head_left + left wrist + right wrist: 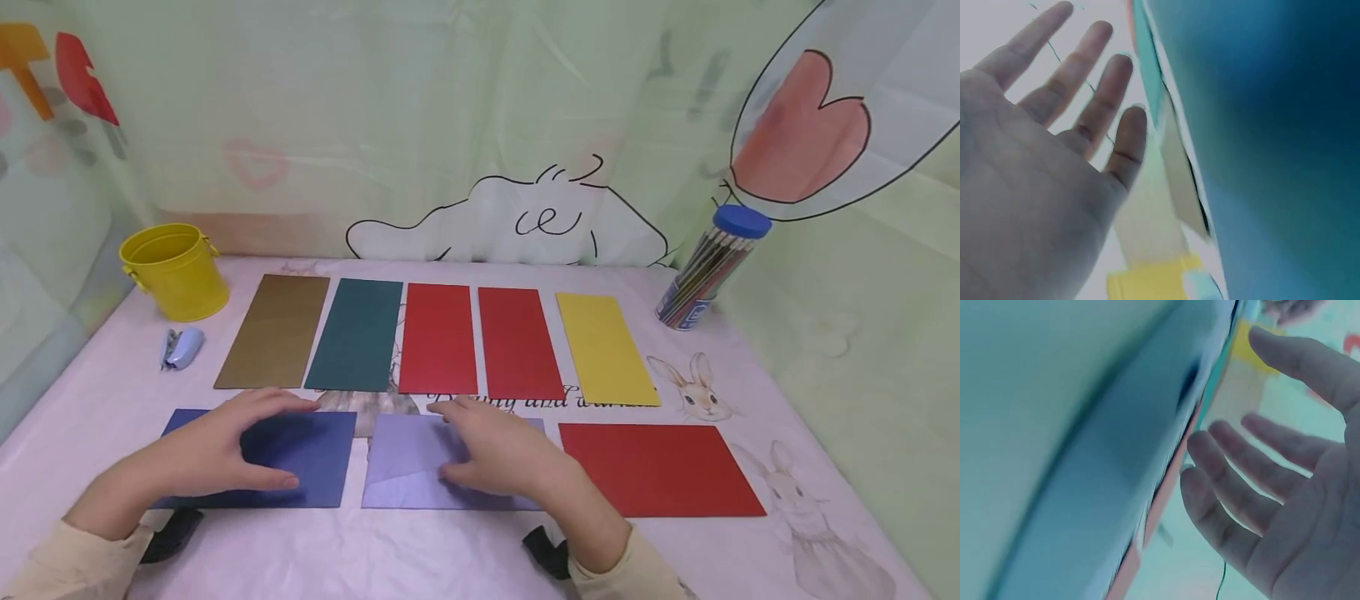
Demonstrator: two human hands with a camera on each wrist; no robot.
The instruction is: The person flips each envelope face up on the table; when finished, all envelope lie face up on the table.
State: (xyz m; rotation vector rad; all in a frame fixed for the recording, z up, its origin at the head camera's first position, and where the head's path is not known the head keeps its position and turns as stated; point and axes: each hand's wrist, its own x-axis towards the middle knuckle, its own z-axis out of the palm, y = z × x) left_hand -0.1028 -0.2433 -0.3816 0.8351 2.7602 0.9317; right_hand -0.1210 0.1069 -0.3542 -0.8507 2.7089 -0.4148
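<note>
My left hand (210,450) hovers over a dark blue paper sheet (324,458), thumb and fingers spread apart with nothing between them. Over a lavender paper sheet (397,446) is my right hand (510,450), its fingers loosely bent and holding nothing. That sheet has a faint crease or shade line on its lower left. To the right lies a red paper sheet (663,471), set sideways like the other two. In the left wrist view the palm (1029,187) and extended fingers show beside the blue surface. The right wrist view shows the bare right palm (1316,519).
Behind stands a row of upright sheets: brown (273,333), dark green (356,333), two red (437,337) and yellow (607,350). A yellow bucket (187,287) and a light blue stapler (182,347) are at left. A blue-lidded pencil tube (708,271) stands back right.
</note>
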